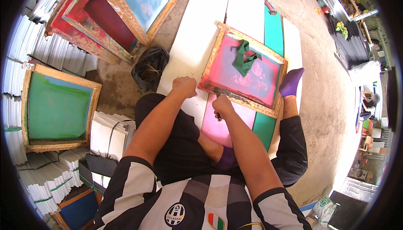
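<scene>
A wooden-framed printing screen [241,68] with pink-stained mesh lies tilted across boards in front of me. Crumpled on its mesh is a dark green cloth [245,58]. My right hand [223,106] is closed around a thin tool with a black handle [219,117], whose kind I cannot make out; its far end meets the screen's near wooden edge. My left hand [184,87] makes a fist over the white board [191,35], left of the screen and apart from it. Nothing shows sticking out of that fist.
Several framed screens [121,16] lean at the upper left, beside a black plastic bag [150,68]. A green-mesh screen [58,108] stands against stacks of white sheets [110,133] on the left. My foot in a purple sock [291,83] touches the screen's right side. Another person [369,104] is far right.
</scene>
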The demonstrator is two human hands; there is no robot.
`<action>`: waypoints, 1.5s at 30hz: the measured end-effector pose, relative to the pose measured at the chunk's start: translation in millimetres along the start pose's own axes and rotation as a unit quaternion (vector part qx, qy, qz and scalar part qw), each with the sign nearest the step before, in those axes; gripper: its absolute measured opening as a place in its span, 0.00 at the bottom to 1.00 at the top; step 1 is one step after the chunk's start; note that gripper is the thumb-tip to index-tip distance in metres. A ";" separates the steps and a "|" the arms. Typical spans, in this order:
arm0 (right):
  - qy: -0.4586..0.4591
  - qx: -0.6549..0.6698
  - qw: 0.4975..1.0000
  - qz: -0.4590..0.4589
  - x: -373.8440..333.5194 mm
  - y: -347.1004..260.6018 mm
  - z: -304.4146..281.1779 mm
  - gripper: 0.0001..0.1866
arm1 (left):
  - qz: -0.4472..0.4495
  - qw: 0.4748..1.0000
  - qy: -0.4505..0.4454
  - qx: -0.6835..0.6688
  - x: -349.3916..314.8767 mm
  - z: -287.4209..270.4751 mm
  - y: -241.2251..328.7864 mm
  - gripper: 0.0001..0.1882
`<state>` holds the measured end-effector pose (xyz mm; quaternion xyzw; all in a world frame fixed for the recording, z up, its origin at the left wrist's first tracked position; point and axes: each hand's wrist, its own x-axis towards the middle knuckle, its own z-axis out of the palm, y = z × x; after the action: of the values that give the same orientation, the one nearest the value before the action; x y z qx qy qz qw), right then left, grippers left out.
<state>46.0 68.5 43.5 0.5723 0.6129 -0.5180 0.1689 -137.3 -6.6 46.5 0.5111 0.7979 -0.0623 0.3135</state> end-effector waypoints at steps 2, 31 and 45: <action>0.053 -0.058 0.997 -0.011 -1.1 4.6 4.1 0.15 | -0.002 1.000 -0.005 0.003 0.4 -0.8 2.5 0.25; 0.160 -0.058 0.962 -0.215 -18.3 60.4 39.5 0.11 | 0.256 0.950 0.154 -0.089 -5.1 19.9 17.1 0.10; 0.063 -0.052 0.960 -0.267 -12.2 73.4 27.8 0.16 | 0.310 0.936 0.167 0.012 -1.4 21.6 14.0 0.07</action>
<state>103.1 25.0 9.5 0.4094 0.7792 -0.4743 0.0150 -115.5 -10.2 33.2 0.7399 0.6397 0.1149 0.1734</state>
